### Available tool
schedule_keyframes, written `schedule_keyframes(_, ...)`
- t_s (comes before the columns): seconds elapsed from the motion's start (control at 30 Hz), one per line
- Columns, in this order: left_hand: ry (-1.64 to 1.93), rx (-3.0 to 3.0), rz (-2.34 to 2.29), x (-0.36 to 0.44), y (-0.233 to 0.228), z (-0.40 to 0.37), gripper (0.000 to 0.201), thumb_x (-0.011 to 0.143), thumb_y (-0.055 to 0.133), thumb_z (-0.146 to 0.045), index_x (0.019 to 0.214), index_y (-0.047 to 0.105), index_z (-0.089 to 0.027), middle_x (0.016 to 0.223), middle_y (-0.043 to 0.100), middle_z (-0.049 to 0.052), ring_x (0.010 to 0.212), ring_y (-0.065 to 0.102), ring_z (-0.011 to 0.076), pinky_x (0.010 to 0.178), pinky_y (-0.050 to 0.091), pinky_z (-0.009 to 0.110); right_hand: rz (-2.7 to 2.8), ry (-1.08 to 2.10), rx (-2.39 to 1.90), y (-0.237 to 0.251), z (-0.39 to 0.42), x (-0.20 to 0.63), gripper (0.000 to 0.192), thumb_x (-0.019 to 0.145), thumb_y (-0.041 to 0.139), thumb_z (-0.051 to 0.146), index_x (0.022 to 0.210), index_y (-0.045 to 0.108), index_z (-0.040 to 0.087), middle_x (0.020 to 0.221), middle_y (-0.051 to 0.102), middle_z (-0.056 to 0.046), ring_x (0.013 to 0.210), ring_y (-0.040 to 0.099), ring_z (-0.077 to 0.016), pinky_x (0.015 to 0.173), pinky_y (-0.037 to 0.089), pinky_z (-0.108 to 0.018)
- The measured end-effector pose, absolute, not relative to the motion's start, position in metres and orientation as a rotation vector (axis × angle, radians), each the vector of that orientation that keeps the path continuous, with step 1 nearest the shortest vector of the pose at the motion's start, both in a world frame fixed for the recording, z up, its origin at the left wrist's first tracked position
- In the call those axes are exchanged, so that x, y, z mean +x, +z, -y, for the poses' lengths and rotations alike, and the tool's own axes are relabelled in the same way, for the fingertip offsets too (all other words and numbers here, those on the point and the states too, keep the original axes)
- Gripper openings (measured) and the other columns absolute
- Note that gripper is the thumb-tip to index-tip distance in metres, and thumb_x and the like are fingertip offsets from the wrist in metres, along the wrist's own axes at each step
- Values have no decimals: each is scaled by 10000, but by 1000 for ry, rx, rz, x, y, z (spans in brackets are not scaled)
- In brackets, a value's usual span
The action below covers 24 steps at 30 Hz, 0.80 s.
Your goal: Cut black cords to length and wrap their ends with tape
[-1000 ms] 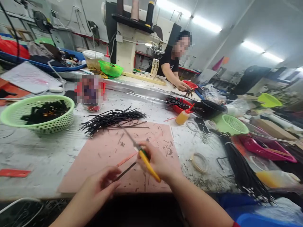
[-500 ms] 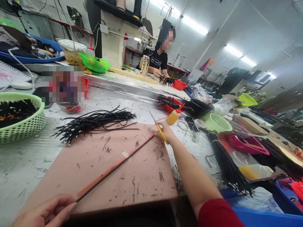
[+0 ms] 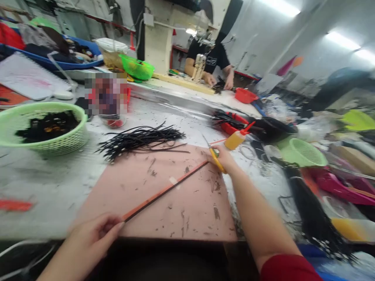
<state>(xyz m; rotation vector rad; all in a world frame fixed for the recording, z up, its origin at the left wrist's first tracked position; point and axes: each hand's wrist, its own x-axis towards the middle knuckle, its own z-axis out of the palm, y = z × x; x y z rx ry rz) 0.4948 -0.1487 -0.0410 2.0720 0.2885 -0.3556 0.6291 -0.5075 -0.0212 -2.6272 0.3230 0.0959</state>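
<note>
A thin black cord (image 3: 164, 191) lies stretched along a narrow orange strip (image 3: 155, 195), which a piece of pale tape crosses on the pink board (image 3: 140, 175). My left hand (image 3: 98, 234) pinches the cord's near end between thumb and fingers at the board's front edge. Around yellow-handled scissors (image 3: 216, 158), my right hand (image 3: 224, 156) is closed, blades pointing away to the upper left. Its fingertips are at the cord's far end; whether they grip it too I cannot tell. Behind the strip rests a bundle of black cords (image 3: 140, 138).
Left of the board stands a green basket (image 3: 58, 146) with black pieces inside. A yellow glue bottle (image 3: 234, 140) is just beyond my right hand. More black cords (image 3: 310, 207) hang at the right. Across the bench, a person (image 3: 211, 62) works by a sewing machine (image 3: 199, 66).
The view has swung left and down, so the bench appears shifted to the right. Both hands keep their places at the two ends of the strip, scissors still in my right hand.
</note>
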Motion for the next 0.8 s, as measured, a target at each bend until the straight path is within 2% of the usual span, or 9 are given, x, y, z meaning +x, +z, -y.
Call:
schedule_keyframes(0.07,-383,2130,-224,493,-28,157,184,589,610,-396,605,652,-218,518,624,-17,349,455,125,366,357,220,-341,101,-2681,-23,508,627,490,633,591,231,1113,523,156,983,614,-89,899,560,-246,773,418,-323)
schedule_keyframes(0.3,-376,2203,-207,485,-22,162,134,657,542,-300,596,614,-206,501,558,-28,476,490,141,461,347,222,-325,126,-2733,-32,517,627,543,580,613,237,1111,530,157,921,620,-113,834,575,-277,706,437,-349)
schedule_keyframes(0.47,-346,2198,-210,484,-23,163,92,632,535,-255,569,581,-207,478,530,-37,466,475,136,455,334,224,-329,98,-2744,-31,516,626,544,567,611,239,1102,540,170,805,631,-82,753,585,-263,651,445,-339)
schedule_keyframes(0.7,-328,2221,-229,486,-21,166,90,607,530,-239,530,560,-204,457,514,-38,453,466,132,444,344,224,-327,132,-2804,-29,513,626,508,614,592,242,1113,533,169,814,638,-84,745,585,-251,631,437,-313)
schedule_keyframes(0.8,-347,2140,-283,485,-22,165,105,607,548,-284,547,567,-199,461,495,-41,443,456,126,408,352,211,-317,174,-2888,-22,510,624,500,652,578,312,1132,514,187,844,642,-96,766,590,-262,619,434,-312)
